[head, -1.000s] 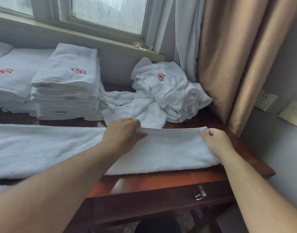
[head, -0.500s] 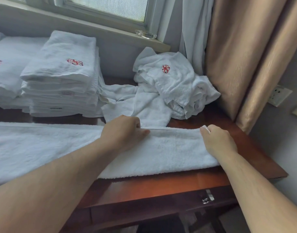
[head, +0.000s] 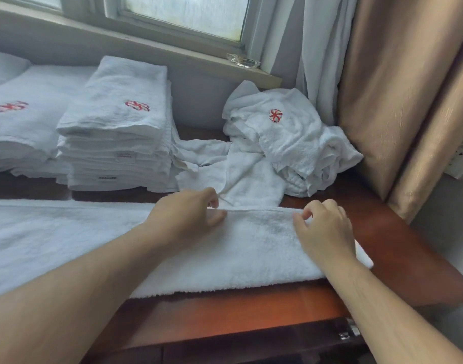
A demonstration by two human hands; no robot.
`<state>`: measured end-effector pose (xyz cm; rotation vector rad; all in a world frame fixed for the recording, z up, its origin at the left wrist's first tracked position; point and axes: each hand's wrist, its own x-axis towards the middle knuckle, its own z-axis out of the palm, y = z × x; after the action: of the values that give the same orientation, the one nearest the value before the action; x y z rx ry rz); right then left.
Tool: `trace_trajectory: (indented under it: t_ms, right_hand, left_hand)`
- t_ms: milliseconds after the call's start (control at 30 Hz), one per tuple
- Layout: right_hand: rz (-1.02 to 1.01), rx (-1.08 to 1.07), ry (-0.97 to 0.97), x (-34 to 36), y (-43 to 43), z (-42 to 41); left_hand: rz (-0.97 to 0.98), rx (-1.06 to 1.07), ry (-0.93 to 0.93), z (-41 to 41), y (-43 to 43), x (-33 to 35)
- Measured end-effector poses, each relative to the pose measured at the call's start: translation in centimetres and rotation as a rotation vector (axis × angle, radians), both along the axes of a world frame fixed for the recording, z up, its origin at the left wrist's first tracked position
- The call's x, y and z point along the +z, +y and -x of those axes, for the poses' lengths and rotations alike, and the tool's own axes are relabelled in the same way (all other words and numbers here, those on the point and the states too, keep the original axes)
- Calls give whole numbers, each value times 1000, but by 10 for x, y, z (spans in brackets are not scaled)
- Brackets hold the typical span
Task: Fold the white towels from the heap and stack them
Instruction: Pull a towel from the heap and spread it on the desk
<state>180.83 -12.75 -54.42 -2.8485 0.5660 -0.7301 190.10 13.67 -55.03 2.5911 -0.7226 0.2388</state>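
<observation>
A long, nubby terry towel (head: 251,253) lies flat along the front edge of the reddish-brown polished wooden desk (head: 398,245). Its left end is cut off by the frame. The left hand (head: 188,214) and right hand (head: 324,227) each pinch the towel's far hem with curled fingers; exact fingertip contact is hard to make out. The crumpled heap (head: 285,153) occupies the rear right corner. A squared stack (head: 114,132) of folded towels with red emblems stands just left of it.
</observation>
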Motion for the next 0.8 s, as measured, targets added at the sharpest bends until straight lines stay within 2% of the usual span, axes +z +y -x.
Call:
trace_trajectory:
  t_ms: [200, 367, 500, 700, 800]
  right_hand:
    - [-52, 374, 14, 2, 104, -27]
    - [-41, 611, 42, -1, 180, -37]
    - [-51, 682, 8, 0, 209, -45]
    - [-78, 662, 112, -5, 207, -48]
    - [-42, 676, 147, -1, 216, -50]
  left_hand:
    - [-150, 47, -27, -2, 100, 4]
    - [-111, 158, -29, 3, 155, 7]
    - [-68, 153, -141, 0, 166, 12]
    - [-32, 177, -56, -2, 189, 1]
    - [0, 260, -94, 0, 206, 0]
